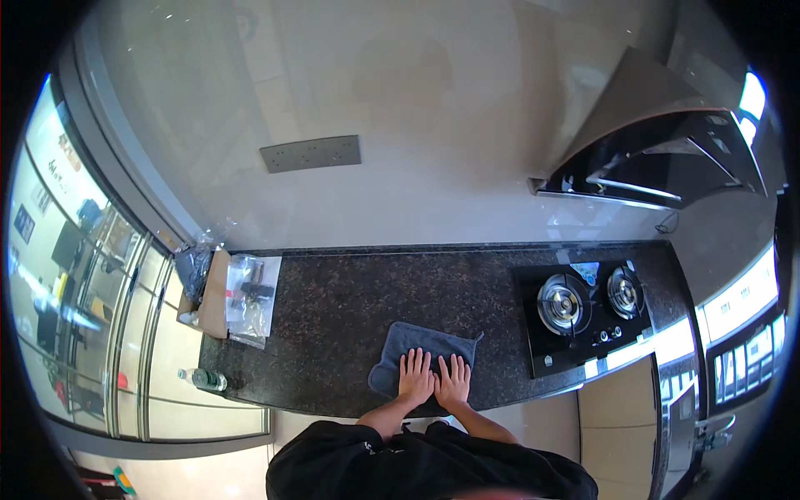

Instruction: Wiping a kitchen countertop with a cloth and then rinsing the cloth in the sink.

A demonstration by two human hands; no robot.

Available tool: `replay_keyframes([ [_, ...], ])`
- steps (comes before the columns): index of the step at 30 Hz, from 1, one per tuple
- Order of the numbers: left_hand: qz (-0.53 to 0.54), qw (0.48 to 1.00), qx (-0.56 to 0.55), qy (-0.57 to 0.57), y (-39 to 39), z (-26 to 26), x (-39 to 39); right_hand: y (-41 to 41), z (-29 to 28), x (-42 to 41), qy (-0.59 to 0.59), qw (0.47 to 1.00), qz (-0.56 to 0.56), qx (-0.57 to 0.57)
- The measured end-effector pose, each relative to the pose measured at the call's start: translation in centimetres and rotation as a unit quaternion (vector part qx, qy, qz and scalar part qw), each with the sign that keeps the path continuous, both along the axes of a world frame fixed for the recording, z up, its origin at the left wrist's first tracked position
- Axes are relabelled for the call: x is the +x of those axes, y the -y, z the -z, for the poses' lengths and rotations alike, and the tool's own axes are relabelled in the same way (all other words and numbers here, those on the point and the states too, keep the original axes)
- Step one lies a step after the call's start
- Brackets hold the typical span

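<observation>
A dark blue-grey cloth [400,340] lies spread on the dark speckled countertop [350,294], near its front edge. My left hand [415,375] rests flat on the cloth, palm down, with its fingers slightly apart. Right beside it, my right hand [452,378] also lies flat on the cloth, fingers spread and pointing away from me. The thumbs are close together. A small hanging loop sticks out at the cloth's far right corner. Neither hand grips the fabric.
To the right is a black glass gas hob [544,350] with two burners, below a range hood [650,156]. At the left end stand a cardboard box [214,300], clear plastic bags [250,312] and a plastic bottle [208,379]. A socket strip [310,154] is on the wall.
</observation>
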State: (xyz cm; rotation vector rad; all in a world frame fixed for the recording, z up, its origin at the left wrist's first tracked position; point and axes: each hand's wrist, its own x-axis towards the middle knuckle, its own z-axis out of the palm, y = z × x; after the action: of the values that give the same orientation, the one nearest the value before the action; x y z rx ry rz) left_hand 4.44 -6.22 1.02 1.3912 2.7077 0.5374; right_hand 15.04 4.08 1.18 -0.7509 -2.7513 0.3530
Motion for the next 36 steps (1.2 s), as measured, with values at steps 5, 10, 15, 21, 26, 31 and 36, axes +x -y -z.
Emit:
replay_keyframes([
  [5, 0.050, 0.998, -0.043, -0.021, -0.3, -0.6, -0.6, -0.3, -0.2, 0.5, -0.008, 1.000, 0.003, -0.011],
  [10, 0.063, 0.998, -0.027, -0.007, -1.1, -0.3, -1.4, -1.2, -0.5, -0.1, 0.013, 1.000, 0.013, -0.021],
  [15, 0.047, 0.998, -0.048, 0.018, -4.0, -0.7, -2.7, -4.2, -1.0, -1.8, 0.028, 0.999, 0.009, -0.039],
  [21, 0.021, 0.999, -0.050, 0.008, -9.5, -0.6, -6.3, -9.7, -0.7, -5.8, 0.023, 1.000, 0.002, -0.014],
  [26, -0.031, 0.999, -0.023, 0.006, -15.0, 0.0, -10.1, -15.8, -0.8, -11.0, 0.016, 0.999, -0.024, -0.015],
  [31, -0.074, 0.997, 0.006, -0.002, -20.2, 0.7, -15.0, -21.9, -0.4, -16.8, 0.003, 0.998, -0.055, -0.011],
  [36, -0.087, 0.992, 0.042, -0.077, -25.4, 1.5, -21.7, -26.5, 1.1, -23.5, -0.040, 0.998, -0.056, 0.014],
])
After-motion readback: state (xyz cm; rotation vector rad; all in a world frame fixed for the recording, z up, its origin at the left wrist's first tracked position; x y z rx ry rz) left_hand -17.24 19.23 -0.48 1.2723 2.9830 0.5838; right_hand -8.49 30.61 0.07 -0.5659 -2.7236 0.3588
